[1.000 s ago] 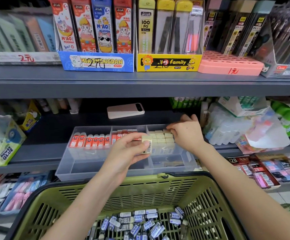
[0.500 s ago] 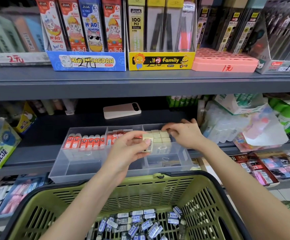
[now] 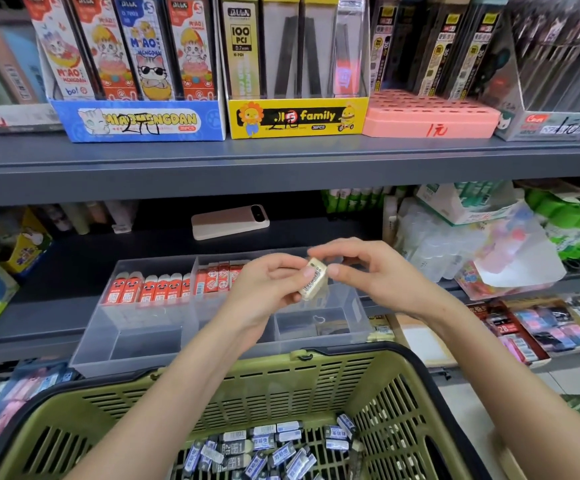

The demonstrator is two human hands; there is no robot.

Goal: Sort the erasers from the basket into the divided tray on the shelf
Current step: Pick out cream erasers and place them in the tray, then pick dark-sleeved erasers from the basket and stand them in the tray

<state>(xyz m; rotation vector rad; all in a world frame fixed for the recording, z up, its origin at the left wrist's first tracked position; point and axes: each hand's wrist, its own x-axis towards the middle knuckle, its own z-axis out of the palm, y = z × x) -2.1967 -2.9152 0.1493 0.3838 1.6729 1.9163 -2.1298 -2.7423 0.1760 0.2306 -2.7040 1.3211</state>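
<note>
Cream rectangular eraser in a printed paper band (image 3: 313, 283): tilted, held in the air between both hands, in front of the right-hand compartment of the tray.
Left hand (image 3: 268, 289): reaches up from above the basket; its thumb and curled fingers pinch the lower end of the cream eraser.
Right hand (image 3: 382, 275): comes in from the right; the forefinger curls over the eraser's upper end and the thumb presses its side, so it pinches the same piece. The other fingers are loosely bent behind.
Clear plastic divided tray (image 3: 132, 341): stands on the grey metal shelf (image 3: 56, 271), near edge just behind the basket rim, with three compartments side by side.
Red-sleeved erasers (image 3: 150, 289): upright in a row at the far end of the left compartment. More of the same kind (image 3: 217, 277) stand in the middle compartment, partly hidden by the left hand.
Right compartment: its far end is hidden behind the right hand, so I cannot tell what it holds.
Olive-green plastic basket with a black rim (image 3: 281, 375): nearest the camera, below the tray.
Blue-and-white wrapped erasers (image 3: 264, 448): a loose heap on the basket floor, between the forearms.
Pale pink flat slab like a phone (image 3: 229, 221): lies on the same shelf behind the tray, apart from it.
Upper shelf: blue cardboard display box (image 3: 139, 121), yellow display box (image 3: 297, 117) and pink perforated tray (image 3: 430, 114), side by side.
</note>
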